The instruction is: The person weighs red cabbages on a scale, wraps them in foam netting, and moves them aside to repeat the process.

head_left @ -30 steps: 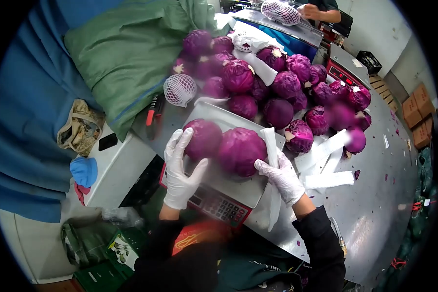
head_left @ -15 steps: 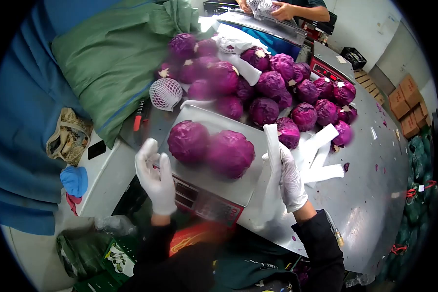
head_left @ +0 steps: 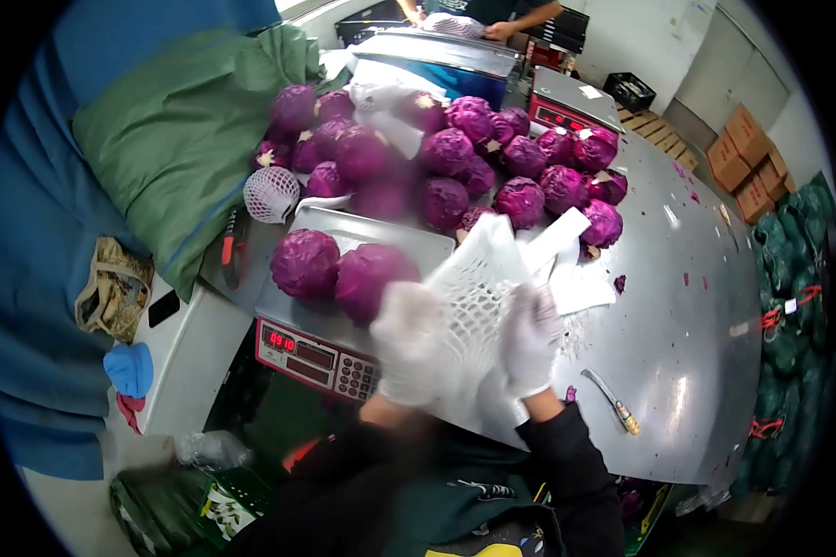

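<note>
A white foam net sleeve [head_left: 474, 288] is stretched wide between my two gloved hands, its mesh spread into gaps. My left hand [head_left: 407, 339], smeared by motion, is closed on the left side of the sleeve. On the opposite side, the fingers of my right hand [head_left: 531, 339] grip its edge. A red cabbage [head_left: 305, 264] and a second red cabbage [head_left: 370, 278] rest side by side on the weighing scale [head_left: 279, 311], just left of my left hand. The scale's red display seems to read 0.910.
Several red cabbages [head_left: 448, 151] are heaped behind the scale, one netted cabbage [head_left: 271, 195] at their left. More foam sleeves [head_left: 581, 278] lie right of my hands. A curved knife [head_left: 613, 404] lies on the metal table [head_left: 678, 343]. Across the table, another person's hands [head_left: 500, 31] hold a netted item.
My left hand has moved right from beside the scale and taken hold of the foam sleeve. The sleeve, narrow in my right hand before, is now pulled open. The view has shifted.
</note>
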### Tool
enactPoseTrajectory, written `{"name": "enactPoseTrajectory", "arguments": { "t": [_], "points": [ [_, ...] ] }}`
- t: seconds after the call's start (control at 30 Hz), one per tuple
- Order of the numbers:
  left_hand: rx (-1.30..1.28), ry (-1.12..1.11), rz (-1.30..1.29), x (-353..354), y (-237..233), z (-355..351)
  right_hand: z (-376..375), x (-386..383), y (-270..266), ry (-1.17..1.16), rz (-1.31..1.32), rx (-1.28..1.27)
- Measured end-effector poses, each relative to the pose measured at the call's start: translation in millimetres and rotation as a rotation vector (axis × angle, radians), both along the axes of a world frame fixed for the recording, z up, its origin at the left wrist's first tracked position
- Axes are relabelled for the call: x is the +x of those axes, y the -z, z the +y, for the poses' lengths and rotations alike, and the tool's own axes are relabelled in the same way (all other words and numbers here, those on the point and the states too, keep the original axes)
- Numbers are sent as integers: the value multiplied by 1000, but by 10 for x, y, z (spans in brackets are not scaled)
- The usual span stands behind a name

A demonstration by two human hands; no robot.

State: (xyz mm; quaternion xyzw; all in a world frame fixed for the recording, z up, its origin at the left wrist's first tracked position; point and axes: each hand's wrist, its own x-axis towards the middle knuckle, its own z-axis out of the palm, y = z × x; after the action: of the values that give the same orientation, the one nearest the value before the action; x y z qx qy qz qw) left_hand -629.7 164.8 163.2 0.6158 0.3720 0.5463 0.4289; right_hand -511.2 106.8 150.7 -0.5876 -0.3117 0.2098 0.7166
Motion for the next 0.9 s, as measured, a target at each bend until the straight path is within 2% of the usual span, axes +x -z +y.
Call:
{"name": "enactPoseTrajectory", "arguments": {
  "t": [0.03,0.07,0.13,0.17,0.2,0.23,0.27,0.33,0.4,0.43,0.47,0.53,0.6,0.63,0.67,0.73,0.77,0.83,0.87,0.9],
  "points": [
    [-240,79,-275,-70,-99,43,-109,180,-144,30,82,-139],
    [-273,80,-314,-60,-93,97,-138,345,-124,-37,24,-8],
    [-115,224,0,-70,-34,148,-234,483,-132,-143,86,-154],
    [-34,319,222,-75,-53,165,-277,481,-139,-163,44,-149],
    [-368,416,152,-78,-84,139,-311,462,-158,-183,-2,-144],
    [-50,267,117,12,-122,153,-338,461,-178,-207,-52,-137],
    [79,246,109,93,-250,154,-412,466,-169,-268,4,-150],
    [339,184,96,253,-504,152,-529,514,-220,-348,-190,-313],
    [338,411,305,244,-556,185,-643,487,-361,-416,-155,-316],
    [104,479,143,318,-502,135,-662,483,-421,-446,-141,-311],
    [73,487,194,337,-429,148,-662,523,-379,-529,119,-152],
    [-194,657,-175,457,-286,134,-654,615,-324,-663,640,179],
    [-371,644,-139,556,-255,-5,-555,502,-356,-514,594,184],
    [-212,603,-118,661,-91,-71,-515,469,-400,-443,568,184],
    [218,434,127,734,-19,-70,-496,482,-215,-437,594,146],
    [539,250,213,734,-14,-100,-462,538,-2,-417,577,140],
    [271,353,123,726,-10,-119,-439,564,154,-345,447,142],
    [-272,535,-59,668,14,-154,-482,739,433,-433,909,298],
    [-357,502,-101,685,-122,-170,-439,695,186,-479,1144,369],
    [-138,475,-87,688,-94,-119,-524,578,-73,-378,949,361]
  ]
}}
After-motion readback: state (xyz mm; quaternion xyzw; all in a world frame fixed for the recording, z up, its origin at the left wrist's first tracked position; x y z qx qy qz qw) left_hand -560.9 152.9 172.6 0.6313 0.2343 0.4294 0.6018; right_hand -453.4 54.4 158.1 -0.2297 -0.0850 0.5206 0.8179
